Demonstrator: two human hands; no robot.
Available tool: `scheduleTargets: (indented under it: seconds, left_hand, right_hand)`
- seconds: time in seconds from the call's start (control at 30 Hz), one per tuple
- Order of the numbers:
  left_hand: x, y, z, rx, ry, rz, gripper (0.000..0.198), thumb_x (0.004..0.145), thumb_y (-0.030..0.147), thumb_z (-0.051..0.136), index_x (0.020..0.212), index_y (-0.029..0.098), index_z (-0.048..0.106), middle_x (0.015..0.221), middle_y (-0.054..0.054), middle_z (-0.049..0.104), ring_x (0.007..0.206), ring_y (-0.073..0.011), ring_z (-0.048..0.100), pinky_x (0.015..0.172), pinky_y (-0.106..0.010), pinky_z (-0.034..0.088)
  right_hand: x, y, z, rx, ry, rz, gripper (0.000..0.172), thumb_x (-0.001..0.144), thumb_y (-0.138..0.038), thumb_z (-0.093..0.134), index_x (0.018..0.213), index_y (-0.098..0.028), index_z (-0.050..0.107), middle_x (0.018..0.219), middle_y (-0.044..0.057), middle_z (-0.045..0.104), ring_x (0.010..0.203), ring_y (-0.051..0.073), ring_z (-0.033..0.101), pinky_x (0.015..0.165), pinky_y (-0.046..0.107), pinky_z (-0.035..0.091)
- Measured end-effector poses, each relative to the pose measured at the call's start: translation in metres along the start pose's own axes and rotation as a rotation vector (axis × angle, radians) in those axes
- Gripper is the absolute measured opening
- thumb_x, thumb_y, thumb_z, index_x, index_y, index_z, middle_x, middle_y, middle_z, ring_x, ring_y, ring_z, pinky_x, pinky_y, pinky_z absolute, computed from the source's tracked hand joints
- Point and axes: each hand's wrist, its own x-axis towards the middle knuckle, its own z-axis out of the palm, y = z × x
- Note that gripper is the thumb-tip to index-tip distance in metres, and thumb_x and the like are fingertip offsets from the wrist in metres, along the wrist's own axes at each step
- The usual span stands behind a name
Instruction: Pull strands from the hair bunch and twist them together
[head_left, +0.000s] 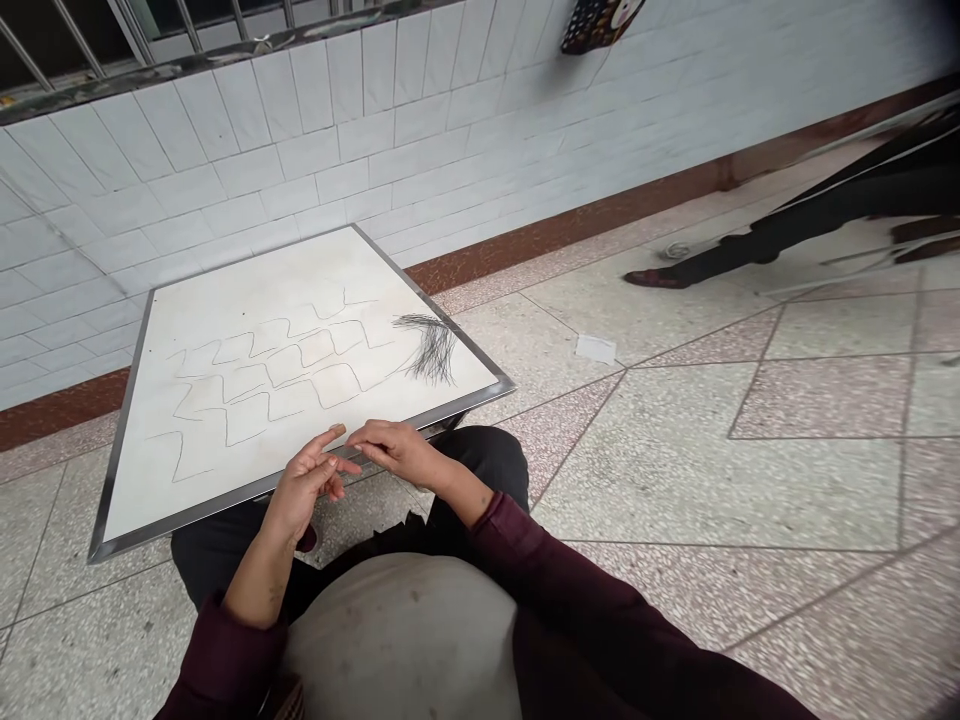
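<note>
A square white board table (247,310) with a metal edge stands before me. Thin dark bent strands (319,350) lie across it in uneven rows, and a loose pile of similar short strands (435,348) sits near its right corner. My left hand (311,478) is over the near edge, index finger stretched out with a tan covering on its tip, thumb and other fingers bent. Close to that fingertip, my right hand (397,450) has thumb and index finger pinched together. Whatever the pinch holds, if anything, is too small to make out.
A white tiled wall (360,140) rises behind the table, with a barred window at the upper left. On the speckled floor lies a white paper piece (595,348). At the right, a person's dark-trousered leg (750,245) and shoe stretch out beside metal bars.
</note>
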Motion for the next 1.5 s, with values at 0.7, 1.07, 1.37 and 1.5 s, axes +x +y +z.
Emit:
scheduleTargets:
  seconds: [0.7,1.07,1.37,1.5]
  left_hand:
    - [-0.014,0.002,-0.016,0.081,-0.014,0.095,0.074,0.085,0.045,0.058,0.149,0.020,0.031,0.070,-0.002,0.059,0.058,-0.0116,0.045,0.057,-0.024,0.037]
    - [-0.016,-0.006,-0.006,0.179,-0.048,0.141,0.063,0.088,0.039,0.056,0.146,0.022,0.038,0.078,-0.002,0.061,0.056,-0.0090,0.044,0.055,-0.023,0.038]
    - [-0.027,-0.011,-0.015,0.312,-0.001,0.177,0.060,0.089,0.034,0.053,0.146,0.023,0.039,0.069,0.003,0.053,0.054,-0.0087,0.039,0.054,-0.022,0.036]
    - [-0.031,-0.016,-0.024,0.279,0.037,0.200,0.058,0.088,0.033,0.054,0.143,0.023,0.043,0.069,0.003,0.053,0.052,-0.0079,0.038,0.053,-0.022,0.036]
  right_hand:
    - [-0.002,0.001,-0.006,-0.049,0.141,0.099,0.020,0.095,-0.025,0.047,0.101,-0.022,0.066,0.092,0.004,0.069,0.079,0.014,0.063,0.072,0.025,0.048]
    - [-0.006,-0.005,0.013,-0.043,-0.002,-0.082,0.021,0.096,-0.024,0.046,0.104,-0.020,0.065,0.086,0.004,0.069,0.069,0.012,0.060,0.064,0.022,0.045]
    - [-0.007,-0.016,0.017,-0.092,0.014,-0.082,0.022,0.097,-0.023,0.044,0.102,-0.021,0.065,0.090,0.005,0.071,0.077,0.014,0.065,0.068,0.024,0.047]
    - [-0.006,-0.012,0.018,-0.106,0.054,0.001,0.020,0.095,-0.023,0.046,0.102,-0.021,0.065,0.092,0.004,0.071,0.082,0.015,0.065,0.072,0.026,0.048]
